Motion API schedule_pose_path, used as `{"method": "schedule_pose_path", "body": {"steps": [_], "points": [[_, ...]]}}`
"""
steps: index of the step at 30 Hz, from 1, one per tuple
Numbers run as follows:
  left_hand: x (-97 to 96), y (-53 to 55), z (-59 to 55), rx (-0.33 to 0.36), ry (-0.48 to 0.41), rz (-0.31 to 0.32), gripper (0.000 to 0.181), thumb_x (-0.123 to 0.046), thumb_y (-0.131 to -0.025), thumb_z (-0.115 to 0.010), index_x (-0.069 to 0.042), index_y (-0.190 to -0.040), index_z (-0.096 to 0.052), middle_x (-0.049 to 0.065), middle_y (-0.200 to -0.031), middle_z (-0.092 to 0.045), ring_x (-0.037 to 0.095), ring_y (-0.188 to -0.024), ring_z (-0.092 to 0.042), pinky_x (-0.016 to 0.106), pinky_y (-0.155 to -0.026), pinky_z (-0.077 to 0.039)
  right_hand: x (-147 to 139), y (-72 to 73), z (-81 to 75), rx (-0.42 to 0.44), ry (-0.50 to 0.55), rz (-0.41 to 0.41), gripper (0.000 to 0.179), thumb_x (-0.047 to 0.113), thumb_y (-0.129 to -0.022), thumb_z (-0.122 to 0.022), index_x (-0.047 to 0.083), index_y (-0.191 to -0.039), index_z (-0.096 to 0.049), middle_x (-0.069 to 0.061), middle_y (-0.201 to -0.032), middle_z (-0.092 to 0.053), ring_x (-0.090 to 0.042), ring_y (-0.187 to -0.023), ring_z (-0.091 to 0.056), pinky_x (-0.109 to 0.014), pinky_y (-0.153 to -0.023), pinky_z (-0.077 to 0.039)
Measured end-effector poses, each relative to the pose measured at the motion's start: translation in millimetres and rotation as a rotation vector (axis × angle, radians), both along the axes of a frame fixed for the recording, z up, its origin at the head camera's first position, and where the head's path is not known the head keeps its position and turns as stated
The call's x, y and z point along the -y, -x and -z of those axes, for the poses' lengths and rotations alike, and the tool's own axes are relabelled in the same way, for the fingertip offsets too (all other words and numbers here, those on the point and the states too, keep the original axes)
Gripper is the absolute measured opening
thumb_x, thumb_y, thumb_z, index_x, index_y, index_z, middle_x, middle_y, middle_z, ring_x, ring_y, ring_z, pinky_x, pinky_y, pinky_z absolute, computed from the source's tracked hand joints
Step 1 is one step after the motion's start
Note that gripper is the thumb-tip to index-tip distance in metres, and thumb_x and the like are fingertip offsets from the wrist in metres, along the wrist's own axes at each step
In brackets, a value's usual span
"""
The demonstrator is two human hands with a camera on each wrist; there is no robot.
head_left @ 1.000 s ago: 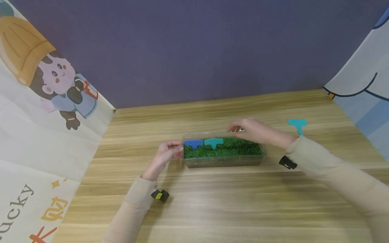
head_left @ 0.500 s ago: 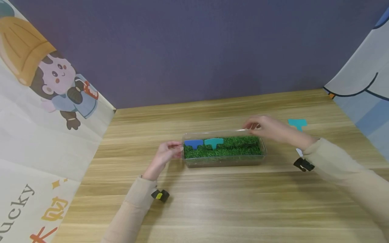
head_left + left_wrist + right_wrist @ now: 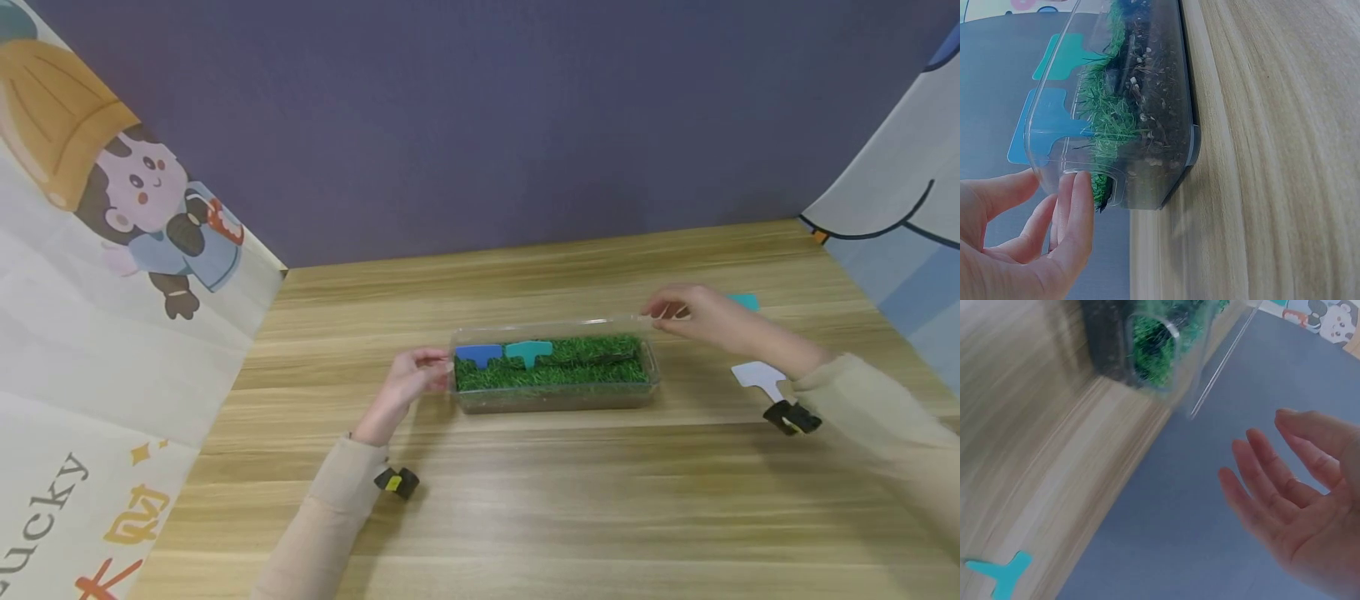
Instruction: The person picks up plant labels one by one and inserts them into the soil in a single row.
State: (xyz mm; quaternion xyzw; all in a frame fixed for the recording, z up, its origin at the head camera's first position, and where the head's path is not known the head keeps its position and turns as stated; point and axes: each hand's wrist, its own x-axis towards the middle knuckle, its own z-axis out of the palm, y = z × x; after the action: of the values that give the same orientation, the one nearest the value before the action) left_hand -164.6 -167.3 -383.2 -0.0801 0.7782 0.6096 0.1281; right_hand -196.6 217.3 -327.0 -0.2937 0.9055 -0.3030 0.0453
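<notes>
A clear plastic planter box (image 3: 555,402) holds dark soil topped with green artificial grass (image 3: 585,367). Upright in its left half stand a blue T-shaped plant label (image 3: 478,354) and a teal plant label (image 3: 528,351). My left hand (image 3: 408,379) holds the box's left end, thumb by the rim and fingertips against the end wall. Past the far right corner, my right hand (image 3: 697,312) hangs in the air with loosely bent fingers and nothing between them. Another teal plant label (image 3: 744,301) lies behind that hand, partly hidden by it. A white plant label (image 3: 759,375) lies below the right forearm.
The wooden table (image 3: 525,500) runs back to a dark blue-grey panel (image 3: 525,133). Printed cloths hang on the left (image 3: 150,358) and right sides. Each wrist carries a small black camera, the right one (image 3: 791,417) just over the white label.
My right hand has moved rightward from above the grass to beyond the box's right end, uncovering the white label and covering part of the loose teal one. The left hand stays put.
</notes>
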Motion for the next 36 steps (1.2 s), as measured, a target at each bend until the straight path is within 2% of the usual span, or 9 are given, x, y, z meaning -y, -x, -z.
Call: {"method": "schedule_pose_path", "body": {"steps": [8,15,22,24,29,32,36], "points": [[0.5,0.5,0.1,0.002,-0.001,0.0,0.032,0.0,-0.082,-0.057,0.007,-0.113,-0.052,0.017,-0.096,-0.058,0.017,-0.071,-0.059,0.037,-0.075,-0.053,-21,-1.3,8.6,-0.05,-0.018,0.029,0.021,-0.006,-0.078,-0.06,-0.006,-0.098,-0.061,-0.007,-0.085,-0.063,-0.017,-0.074,-0.058,-0.029,-0.065,-0.053],[0.5,1.0,0.3,0.008,0.003,-0.002,0.033,0.0,-0.082,-0.057,0.007,-0.114,-0.052,0.015,-0.095,-0.058,0.016,-0.071,-0.059,0.034,-0.074,-0.053,-38,-3.9,13.1,-0.026,-0.065,0.069,0.021,-0.005,-0.078,-0.06,-0.004,-0.099,-0.061,-0.006,-0.085,-0.063,-0.019,-0.074,-0.059,-0.028,-0.064,-0.052],[-0.2,-0.7,-0.3,0.021,0.002,-0.008,0.033,0.0,-0.082,-0.056,0.006,-0.113,-0.051,0.015,-0.095,-0.058,0.016,-0.072,-0.058,0.039,-0.08,-0.051,-55,-6.5,23.9,-0.125,-0.07,0.059,0.021,-0.007,-0.074,-0.064,-0.002,-0.094,-0.062,-0.005,-0.08,-0.063,-0.003,-0.068,-0.055,-0.022,-0.057,-0.05],[-0.3,-1.2,-0.6,0.027,0.002,-0.01,0.033,0.0,-0.082,-0.056,0.005,-0.114,-0.051,0.015,-0.095,-0.058,0.017,-0.073,-0.058,0.038,-0.08,-0.051,-59,-7.6,26.5,-0.134,-0.076,0.062,0.021,-0.007,-0.074,-0.064,-0.003,-0.094,-0.062,-0.004,-0.082,-0.063,-0.003,-0.068,-0.055,-0.022,-0.057,-0.05],[0.0,-1.5,-1.2,0.031,0.004,-0.011,0.033,0.0,-0.082,-0.056,0.004,-0.114,-0.051,0.014,-0.095,-0.057,0.017,-0.074,-0.058,0.037,-0.081,-0.051,-68,-10.7,31.2,-0.115,-0.096,0.081,0.022,-0.008,-0.074,-0.063,-0.004,-0.095,-0.062,-0.006,-0.086,-0.063,-0.002,-0.069,-0.054,-0.022,-0.058,-0.051],[0.3,-1.5,-1.3,0.027,0.0,-0.007,0.032,0.0,-0.082,-0.056,0.005,-0.114,-0.051,0.013,-0.093,-0.058,0.017,-0.072,-0.058,0.04,-0.081,-0.05,-75,-12.0,35.0,-0.115,-0.102,0.084,0.022,-0.009,-0.073,-0.063,-0.005,-0.094,-0.062,-0.009,-0.086,-0.063,0.003,-0.069,-0.052,-0.021,-0.056,-0.05],[0.1,-1.2,-0.7,0.013,-0.001,-0.012,0.032,0.0,-0.082,-0.056,0.006,-0.113,-0.052,0.013,-0.092,-0.058,0.016,-0.069,-0.058,0.044,-0.082,-0.05,-83,-12.5,40.4,-0.07,-0.139,0.092,0.023,-0.009,-0.073,-0.061,-0.007,-0.096,-0.061,-0.01,-0.084,-0.063,-0.005,-0.069,-0.055,-0.021,-0.054,-0.049]]}}
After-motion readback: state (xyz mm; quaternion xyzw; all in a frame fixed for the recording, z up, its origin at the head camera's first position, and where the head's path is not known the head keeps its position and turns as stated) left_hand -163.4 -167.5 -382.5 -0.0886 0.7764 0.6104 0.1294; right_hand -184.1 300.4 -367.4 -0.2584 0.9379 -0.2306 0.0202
